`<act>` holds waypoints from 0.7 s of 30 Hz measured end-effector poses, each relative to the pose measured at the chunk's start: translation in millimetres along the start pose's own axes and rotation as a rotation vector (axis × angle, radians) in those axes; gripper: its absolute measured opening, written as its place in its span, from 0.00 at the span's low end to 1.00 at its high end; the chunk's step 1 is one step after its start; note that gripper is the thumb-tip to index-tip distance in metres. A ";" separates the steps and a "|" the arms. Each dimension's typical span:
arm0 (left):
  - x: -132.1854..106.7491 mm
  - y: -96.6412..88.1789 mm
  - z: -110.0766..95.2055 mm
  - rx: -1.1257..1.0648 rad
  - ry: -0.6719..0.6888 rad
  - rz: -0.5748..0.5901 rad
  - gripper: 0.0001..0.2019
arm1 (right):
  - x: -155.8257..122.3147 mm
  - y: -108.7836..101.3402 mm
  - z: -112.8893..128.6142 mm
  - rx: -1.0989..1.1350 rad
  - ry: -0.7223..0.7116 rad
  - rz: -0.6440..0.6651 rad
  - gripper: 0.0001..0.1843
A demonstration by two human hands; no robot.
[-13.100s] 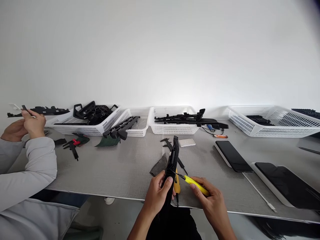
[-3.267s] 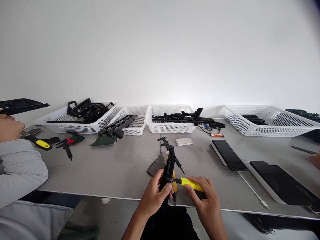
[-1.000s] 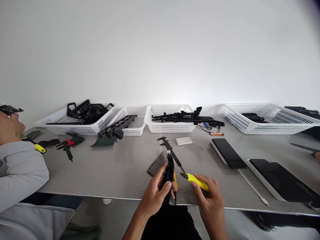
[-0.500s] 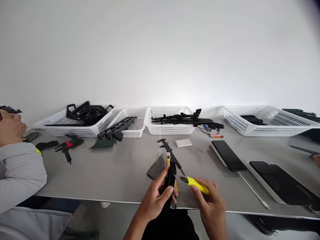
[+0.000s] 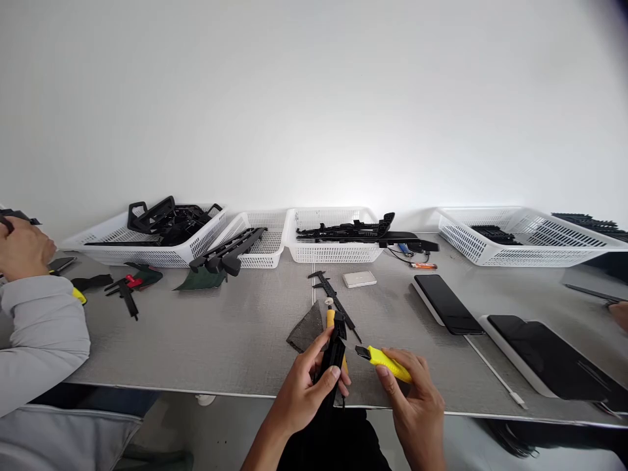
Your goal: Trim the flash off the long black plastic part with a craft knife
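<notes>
My left hand (image 5: 305, 391) is closed around a long black plastic part (image 5: 334, 353), held upright over the table's front edge. In my right hand (image 5: 415, 400) is a yellow utility knife (image 5: 390, 365), its blade end pointing left toward the part with a small gap between. Behind the part lies a tool with a yellow handle (image 5: 330, 318), partly hidden by it. A dark grey piece of abrasive cloth (image 5: 307, 328) rests left of that handle. Black calipers (image 5: 336, 302) lie just beyond.
White baskets with black parts line the wall: left (image 5: 196, 247), small (image 5: 267, 261), middle (image 5: 333, 254), right (image 5: 490, 255). A small white box (image 5: 360, 279), a phone (image 5: 449, 306) and another device (image 5: 554, 360) lie rightward. A co-worker's sleeve (image 5: 44, 327) is at left.
Both hands stay almost where they were, the knife tip slightly right of its earlier spot. The co-worker's hand at the left has shifted a little.
</notes>
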State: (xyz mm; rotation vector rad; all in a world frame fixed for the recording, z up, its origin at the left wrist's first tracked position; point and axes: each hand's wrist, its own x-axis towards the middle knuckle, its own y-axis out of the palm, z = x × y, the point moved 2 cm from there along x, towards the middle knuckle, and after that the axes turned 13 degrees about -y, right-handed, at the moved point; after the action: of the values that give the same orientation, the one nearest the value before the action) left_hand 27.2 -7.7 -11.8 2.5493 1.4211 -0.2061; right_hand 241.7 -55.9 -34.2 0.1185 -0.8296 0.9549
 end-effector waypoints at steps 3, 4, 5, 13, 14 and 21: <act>0.1 0.9 0.4 -0.002 -0.001 -0.008 0.39 | -0.2 0.1 0.0 -0.005 -0.011 0.007 0.15; 0.2 1.2 -0.1 -0.001 0.000 -0.008 0.39 | -0.3 0.1 -0.1 -0.011 -0.012 0.002 0.15; 0.3 1.4 -0.7 0.003 -0.001 -0.008 0.39 | -0.3 0.2 -0.3 -0.019 -0.009 -0.005 0.16; 0.4 -0.2 -4.8 0.006 -0.035 -0.006 0.39 | -0.7 1.3 0.9 -0.019 0.003 0.024 0.16; 0.4 -0.2 -4.8 0.001 -0.039 -0.006 0.39 | -1.2 0.8 0.3 -0.021 0.016 0.014 0.17; 0.6 1.1 -5.3 -0.020 -0.032 0.000 0.37 | -3.4 -1.5 -6.6 -0.001 0.009 -0.007 0.17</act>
State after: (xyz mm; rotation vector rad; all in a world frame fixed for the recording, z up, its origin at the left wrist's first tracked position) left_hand 28.6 -6.4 -6.7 2.5191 1.4041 -0.2303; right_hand 245.6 -56.2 -40.7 0.1161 -0.8204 0.9481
